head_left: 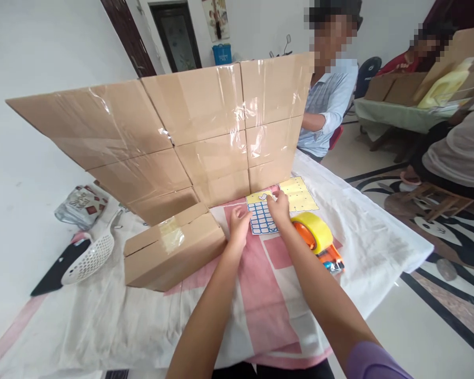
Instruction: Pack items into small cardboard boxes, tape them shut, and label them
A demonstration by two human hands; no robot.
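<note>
My left hand (239, 223) rests with bent fingers on the left edge of a blue-bordered sticker sheet (263, 218), pinning it to the cloth. My right hand (278, 206) is pinched at the sheet's top, where a small white label is lifted at its fingertips. A yellow label sheet (298, 193) lies just behind. A closed, taped cardboard box (171, 247) sits left of my left hand. An orange tape dispenser with a yellow roll (316, 234) lies right of my right wrist.
A wall of stacked taped cartons (189, 126) stands behind the sheets. A white slotted scoop (89, 258) and a printed bag (81, 205) lie at the left. A seated person (327, 105) is beyond the cartons; others sit at right. The table's edge (403, 263) drops off on the right.
</note>
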